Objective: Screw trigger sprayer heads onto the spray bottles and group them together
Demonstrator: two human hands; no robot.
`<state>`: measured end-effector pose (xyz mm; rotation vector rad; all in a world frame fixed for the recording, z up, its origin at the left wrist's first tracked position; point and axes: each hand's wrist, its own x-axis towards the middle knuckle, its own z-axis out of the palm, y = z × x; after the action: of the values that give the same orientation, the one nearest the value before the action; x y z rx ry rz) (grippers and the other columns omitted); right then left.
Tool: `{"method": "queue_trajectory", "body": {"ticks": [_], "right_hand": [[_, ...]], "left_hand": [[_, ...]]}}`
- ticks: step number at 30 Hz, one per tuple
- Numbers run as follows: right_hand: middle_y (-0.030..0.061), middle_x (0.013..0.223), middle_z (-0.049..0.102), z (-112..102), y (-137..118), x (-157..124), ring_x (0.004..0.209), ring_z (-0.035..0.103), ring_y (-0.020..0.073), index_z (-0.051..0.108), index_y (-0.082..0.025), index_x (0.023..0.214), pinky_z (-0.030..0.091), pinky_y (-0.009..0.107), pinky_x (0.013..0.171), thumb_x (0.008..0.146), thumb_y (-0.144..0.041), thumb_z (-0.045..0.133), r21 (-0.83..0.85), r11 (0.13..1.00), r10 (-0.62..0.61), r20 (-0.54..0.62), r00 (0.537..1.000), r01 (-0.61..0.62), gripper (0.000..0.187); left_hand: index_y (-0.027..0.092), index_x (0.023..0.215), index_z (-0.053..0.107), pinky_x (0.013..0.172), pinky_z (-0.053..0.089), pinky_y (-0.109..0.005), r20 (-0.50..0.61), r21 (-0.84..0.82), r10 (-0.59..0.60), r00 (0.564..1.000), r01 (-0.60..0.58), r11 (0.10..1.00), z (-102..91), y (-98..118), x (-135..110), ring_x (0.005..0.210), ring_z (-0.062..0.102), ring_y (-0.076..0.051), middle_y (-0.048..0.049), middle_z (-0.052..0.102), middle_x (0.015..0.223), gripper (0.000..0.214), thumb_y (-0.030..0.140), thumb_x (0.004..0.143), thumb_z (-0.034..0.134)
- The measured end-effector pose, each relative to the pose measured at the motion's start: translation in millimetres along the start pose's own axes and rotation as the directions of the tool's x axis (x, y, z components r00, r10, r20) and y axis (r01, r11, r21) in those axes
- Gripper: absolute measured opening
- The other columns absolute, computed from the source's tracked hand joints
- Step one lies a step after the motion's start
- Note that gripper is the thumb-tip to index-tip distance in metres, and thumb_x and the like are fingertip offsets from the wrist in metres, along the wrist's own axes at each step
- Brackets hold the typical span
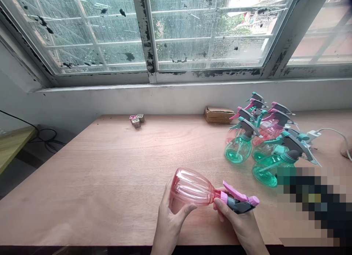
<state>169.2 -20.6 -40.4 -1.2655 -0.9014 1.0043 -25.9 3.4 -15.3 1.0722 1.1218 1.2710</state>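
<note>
A clear pink spray bottle (192,185) lies sideways in the air just over the near part of the table, its base to the left. My left hand (172,214) cups the base, with the thumb along the near side. At the neck, my right hand (236,220) grips the pink collar with thumb and fingers. The grey and pink trigger head (242,201) sits against the bottle's neck and points right. Whether its thread is fully tight cannot be seen. Some right fingers are hidden behind the collar.
Several green and pink spray bottles (238,150) stand at the right. Behind them is a brown cardboard box (218,115). Small blocks (136,121) lie at the table's back left. A white cable (334,130) runs at far right. A pixelated patch (316,203) covers the lower right.
</note>
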Motion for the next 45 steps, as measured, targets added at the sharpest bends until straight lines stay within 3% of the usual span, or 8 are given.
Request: {"method": "queue_trajectory", "body": {"ticks": [3, 11, 18, 24, 27, 33, 39, 45], "right_hand": [[0.0005, 0.064, 0.073, 0.1, -1.4, 1.0, 0.048, 0.052, 0.014, 0.077, -0.021, 0.102, 0.045, 0.03, 0.051, 0.081, -0.048, 0.09, 0.031, 0.999, 0.008, 0.003, 1.0, -0.008, 0.036], [0.0001, 0.061, 0.073, 0.6, -0.8, 1.8, 0.043, 0.054, 0.011, 0.077, -0.02, 0.097, 0.042, 0.024, 0.046, 0.08, -0.048, 0.092, 0.151, 0.988, 0.042, 0.011, 0.999, -0.043, 0.036], [-0.0018, 0.064, 0.07, -0.5, -3.8, 0.2, 0.05, 0.051, 0.0134, 0.077, -0.022, 0.101, 0.042, 0.029, 0.054, 0.082, -0.048, 0.09, 0.072, 0.997, 0.032, 0.046, 0.998, -0.035, 0.034], [-0.0045, 0.061, 0.066, -0.5, -4.4, -1.2, 0.052, 0.05, 0.014, 0.077, -0.023, 0.096, 0.042, 0.031, 0.059, 0.082, -0.046, 0.09, 0.032, 0.999, 0.014, 0.054, 0.998, -0.016, 0.03], [-0.0017, 0.066, 0.07, -0.8, -2.9, -0.1, 0.052, 0.049, 0.0132, 0.077, -0.021, 0.093, 0.041, 0.03, 0.057, 0.083, -0.047, 0.089, 0.021, 1.0, 0.003, 0.069, 0.998, -0.005, 0.03], [0.0006, 0.064, 0.073, 0.1, -2.1, 1.8, 0.045, 0.052, 0.0113, 0.076, -0.02, 0.103, 0.041, 0.026, 0.048, 0.082, -0.049, 0.09, 0.112, 0.993, 0.033, 0.025, 0.999, -0.035, 0.039], [0.0017, 0.061, 0.075, 0.5, 0.0, 1.6, 0.047, 0.057, 0.0141, 0.074, -0.02, 0.099, 0.046, 0.027, 0.049, 0.08, -0.049, 0.092, 0.164, 0.986, 0.026, -0.01, 1.0, -0.024, 0.038], [0.0008, 0.066, 0.075, -0.3, -0.9, 1.0, 0.052, 0.059, 0.016, 0.075, -0.022, 0.101, 0.048, 0.03, 0.057, 0.082, -0.048, 0.09, 0.095, 0.995, 0.026, 0.02, 0.999, -0.027, 0.035]], "left_hand": [[0.034, 0.146, 0.063, 0.126, 0.037, -0.051, 0.025, 0.029, 0.012, 1.0, -0.013, 0.999, -1.4, 0.9, 0.9, 0.147, 0.055, -0.036, -0.0071, 0.067, 0.152, 0.074, 0.034, 0.078, 0.093], [0.034, 0.144, 0.064, 0.127, 0.033, -0.051, -0.037, 0.099, 0.093, 0.995, -0.089, 0.991, 6.4, 3.7, -1.3, 0.147, 0.054, -0.036, -0.0055, 0.068, 0.15, 0.068, 0.036, 0.081, 0.09], [0.032, 0.15, 0.054, 0.127, 0.032, -0.052, 0.089, 0.097, 0.049, 0.995, -0.057, 0.994, -0.3, 3.8, -3.7, 0.152, 0.047, -0.035, -0.0083, 0.06, 0.157, 0.069, 0.043, 0.089, 0.083], [0.026, 0.144, 0.059, 0.124, 0.035, -0.057, 0.018, 0.015, 0.021, 1.0, -0.022, 1.0, -0.1, -1.2, -0.5, 0.144, 0.056, -0.039, -0.0128, 0.065, 0.151, 0.065, 0.045, 0.087, 0.085], [0.028, 0.146, 0.059, 0.125, 0.036, -0.055, 0.024, -0.011, 0.01, 1.0, -0.01, 1.0, 0.0, -2.1, 1.2, 0.145, 0.055, -0.037, -0.0107, 0.065, 0.151, 0.068, 0.042, 0.086, 0.087], [0.037, 0.145, 0.059, 0.128, 0.035, -0.047, 0.079, -0.003, 0.021, 0.997, -0.02, 1.0, -3.9, -4.4, 2.3, 0.15, 0.051, -0.03, -0.0031, 0.063, 0.155, 0.068, 0.037, 0.084, 0.09], [0.04, 0.147, 0.056, 0.127, 0.037, -0.045, 0.08, 0.041, 0.083, 0.993, -0.086, 0.995, -4.0, -10.9, 0.8, 0.148, 0.053, -0.029, -0.0016, 0.062, 0.156, 0.058, 0.034, 0.094, 0.079], [0.035, 0.155, 0.047, 0.127, 0.036, -0.051, 0.125, 0.036, 0.059, 0.99, -0.064, 0.997, 1.8, -1.7, -6.6, 0.148, 0.053, -0.034, -0.0073, 0.062, 0.156, 0.074, 0.038, 0.09, 0.083]]}}
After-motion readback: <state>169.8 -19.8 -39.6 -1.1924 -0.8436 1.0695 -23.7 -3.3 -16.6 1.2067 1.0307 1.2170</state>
